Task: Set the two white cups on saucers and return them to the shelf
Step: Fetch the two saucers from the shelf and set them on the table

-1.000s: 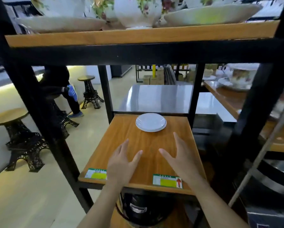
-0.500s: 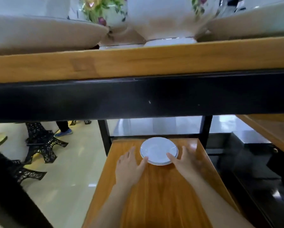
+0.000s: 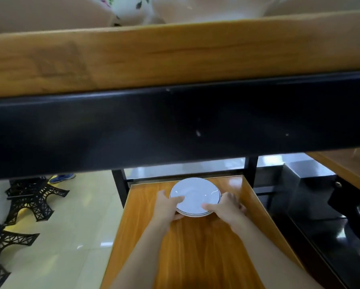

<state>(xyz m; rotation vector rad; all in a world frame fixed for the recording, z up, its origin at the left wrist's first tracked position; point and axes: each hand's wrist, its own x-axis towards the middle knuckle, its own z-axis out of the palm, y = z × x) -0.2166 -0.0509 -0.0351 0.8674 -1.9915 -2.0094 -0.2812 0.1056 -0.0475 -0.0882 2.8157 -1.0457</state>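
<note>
A small stack of white saucers [image 3: 195,197] with a thin dark rim line sits toward the back of the lower wooden shelf [image 3: 195,247]. My left hand [image 3: 167,206] grips the stack's left edge, thumb on top and fingers under it. My right hand [image 3: 227,207] grips the right edge the same way. The near side of the stack looks tilted up off the wood. No plain white cups are in view.
The upper shelf's wooden edge and black beam [image 3: 175,126] fill the top of the view, close to my head, with floral china [image 3: 129,11] on it. Black uprights [image 3: 251,172] stand behind the saucers. Black tower-shaped stool bases [image 3: 33,197] stand on the floor at left.
My head has dropped lower and nearer the shelf. Both hands went from resting flat near the front edge to reaching back and closing on the saucer stack.
</note>
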